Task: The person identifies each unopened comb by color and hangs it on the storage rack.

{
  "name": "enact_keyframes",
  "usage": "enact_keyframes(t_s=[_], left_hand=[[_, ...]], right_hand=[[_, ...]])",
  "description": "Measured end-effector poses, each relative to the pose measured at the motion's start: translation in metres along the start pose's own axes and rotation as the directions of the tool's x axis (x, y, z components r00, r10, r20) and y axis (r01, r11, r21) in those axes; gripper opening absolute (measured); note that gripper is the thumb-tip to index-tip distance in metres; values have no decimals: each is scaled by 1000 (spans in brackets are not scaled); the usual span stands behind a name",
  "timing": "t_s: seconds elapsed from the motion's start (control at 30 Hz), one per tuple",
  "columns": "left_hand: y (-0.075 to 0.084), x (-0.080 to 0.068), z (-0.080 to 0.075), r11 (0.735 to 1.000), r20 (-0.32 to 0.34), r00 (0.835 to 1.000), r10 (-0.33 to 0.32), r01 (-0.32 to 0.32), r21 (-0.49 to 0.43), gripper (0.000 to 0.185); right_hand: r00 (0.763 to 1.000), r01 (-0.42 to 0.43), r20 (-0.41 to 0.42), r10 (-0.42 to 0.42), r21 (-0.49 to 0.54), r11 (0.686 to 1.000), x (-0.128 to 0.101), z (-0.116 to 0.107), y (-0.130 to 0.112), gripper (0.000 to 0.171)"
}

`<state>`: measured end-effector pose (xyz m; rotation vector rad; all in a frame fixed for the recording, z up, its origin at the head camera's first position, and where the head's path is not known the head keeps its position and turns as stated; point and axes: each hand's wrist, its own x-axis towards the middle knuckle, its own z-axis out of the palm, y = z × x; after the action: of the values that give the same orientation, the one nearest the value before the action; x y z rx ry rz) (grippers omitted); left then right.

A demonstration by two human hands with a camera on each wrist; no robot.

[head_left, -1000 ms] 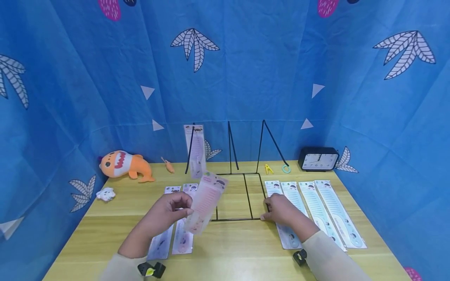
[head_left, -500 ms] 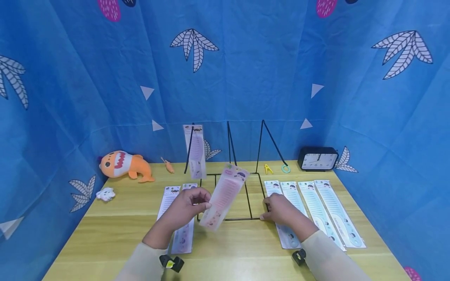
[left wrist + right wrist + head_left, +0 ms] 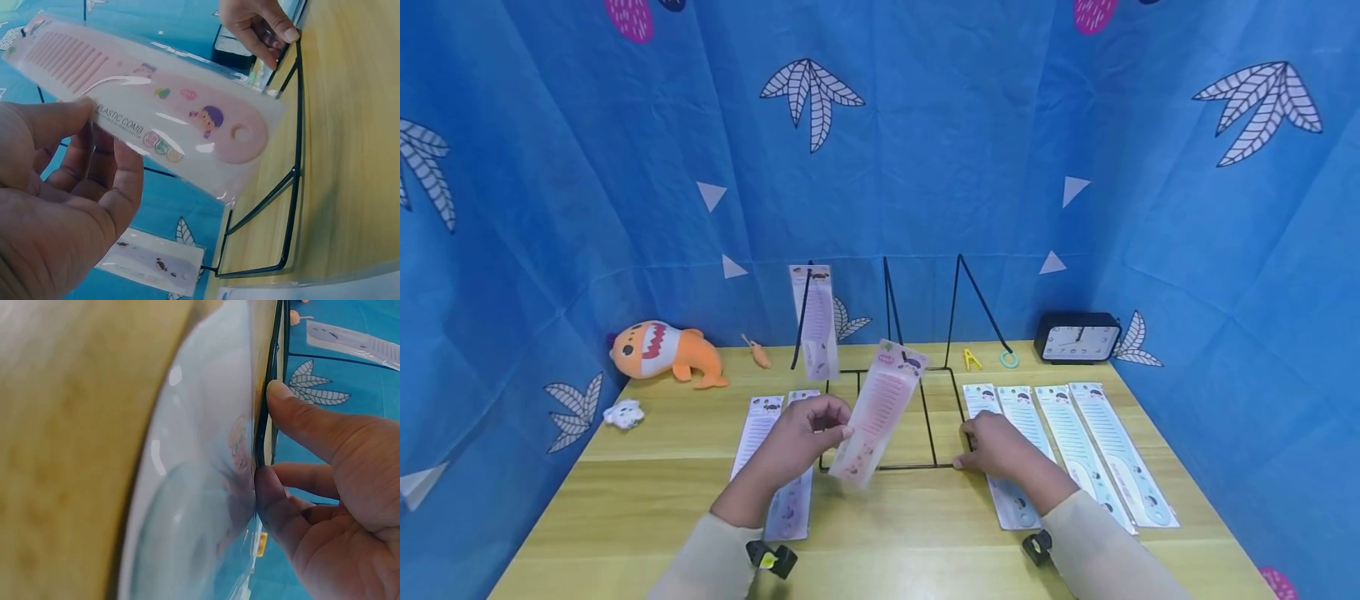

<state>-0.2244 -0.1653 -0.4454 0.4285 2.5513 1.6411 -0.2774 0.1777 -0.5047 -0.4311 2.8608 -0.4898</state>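
Orange shark plush (image 3: 662, 350) on the desk (image 3: 880, 546), far left. Packaged purple comb (image 3: 817, 325) hangs on the wire rack (image 3: 299, 119). Your left hand (image 3: 812, 429) pinches the packaged pink comb (image 3: 880, 408) by its edge, tilted, raised over the rack. Your right hand (image 3: 996, 446) pinches the rack's right side, near packaged blue combs (image 3: 1085, 458).

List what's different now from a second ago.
The left hand has carried the pink packaged comb to the right and slightly up in the head view, toward the middle hook. Nothing new was gripped or let go. The right hand still holds the near right corner of the black wire rack; the hanging comb stays on the left hook.
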Motion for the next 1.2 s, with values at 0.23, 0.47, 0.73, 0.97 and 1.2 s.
enact_keyframes(t_s=[0.23,0.47,0.73,0.97,1.2], left_hand=[[-5,12,10,999,-78,997,11,-14,-35,7],[-5,22,16,996,-117,992,-56,48,-75,6],[-3,48,22,987,-158,982,-102,80,-136,6],[-4,77,24,972,-204,968,-143,99,-213,7],[-7,104,28,965,-267,945,-187,127,-229,13]], right_hand=[[1000,-8,-13,8,3,1000,1,-1,0,61],[1000,-22,-9,22,30,999,-1,-1,1,66],[999,-36,-19,37,55,998,0,0,5,62],[998,-58,-16,60,106,993,1,0,3,47],[998,-28,-49,34,124,992,4,5,7,39]])
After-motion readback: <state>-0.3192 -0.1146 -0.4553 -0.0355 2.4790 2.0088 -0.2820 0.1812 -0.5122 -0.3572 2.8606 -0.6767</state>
